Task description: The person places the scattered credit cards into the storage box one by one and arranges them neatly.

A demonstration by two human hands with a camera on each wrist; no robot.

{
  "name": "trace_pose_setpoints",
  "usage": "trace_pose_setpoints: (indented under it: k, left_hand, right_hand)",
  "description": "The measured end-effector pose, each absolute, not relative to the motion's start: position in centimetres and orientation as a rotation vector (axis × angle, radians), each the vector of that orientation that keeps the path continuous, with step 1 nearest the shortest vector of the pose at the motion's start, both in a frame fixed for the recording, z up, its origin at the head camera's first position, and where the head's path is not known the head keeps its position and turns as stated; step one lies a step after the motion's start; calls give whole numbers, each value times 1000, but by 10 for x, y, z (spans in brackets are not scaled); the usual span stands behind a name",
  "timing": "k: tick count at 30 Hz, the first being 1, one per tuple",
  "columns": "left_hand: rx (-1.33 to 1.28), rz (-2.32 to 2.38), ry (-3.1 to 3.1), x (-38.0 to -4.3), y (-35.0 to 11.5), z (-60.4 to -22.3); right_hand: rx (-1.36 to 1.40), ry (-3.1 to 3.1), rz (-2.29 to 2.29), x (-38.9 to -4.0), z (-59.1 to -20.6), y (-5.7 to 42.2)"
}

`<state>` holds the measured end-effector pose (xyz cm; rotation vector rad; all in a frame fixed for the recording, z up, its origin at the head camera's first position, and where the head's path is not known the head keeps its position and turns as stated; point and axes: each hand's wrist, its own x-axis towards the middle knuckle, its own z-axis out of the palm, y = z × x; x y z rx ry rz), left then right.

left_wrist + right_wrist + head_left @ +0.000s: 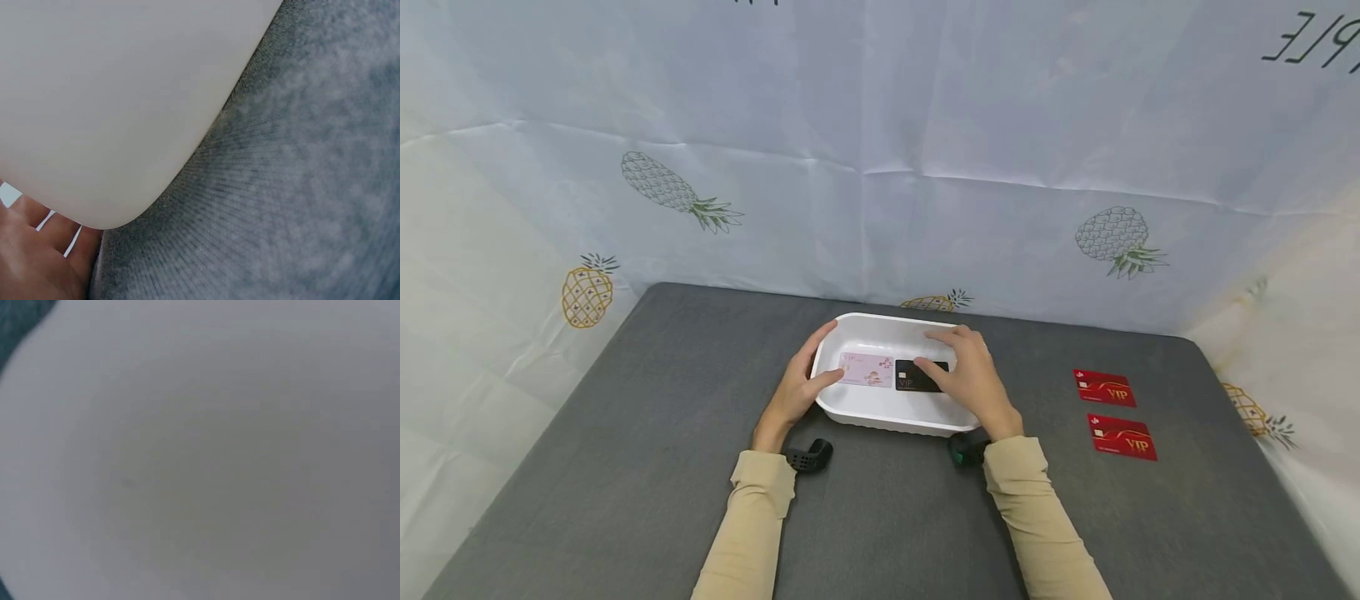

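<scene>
A white plastic tray (887,412) with raised walls lies near the back of the table. Inside it are a pink VIP card (867,369) on the left and a black VIP card (916,377) on the right, side by side. My left hand (797,382) holds the tray's left end, fingers along the outside and thumb over the rim. In the left wrist view those fingers (59,231) pass behind the tray's wall. My right hand (973,375) is over the tray's right end, thumb and fingers spread apart, the thumb overlapping the black card. Only blurred white tray surface fills most of the right wrist view.
Two red VIP cards, an upper red card (1105,388) and a lower red card (1122,437), lie on the grey table (625,467) to the right. Behind the table hangs a pale cloth (865,233) printed with pineapples.
</scene>
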<state>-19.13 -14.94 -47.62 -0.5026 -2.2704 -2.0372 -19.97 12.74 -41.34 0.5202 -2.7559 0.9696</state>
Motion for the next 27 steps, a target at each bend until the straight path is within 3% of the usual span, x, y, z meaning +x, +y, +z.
trace_pose_setpoints:
  k: [27]
  left_hand:
    - [-503, -2020, -2278, -191, -150, -476]
  right_hand:
    - [501, -2788, 1038, -202, -410, 248]
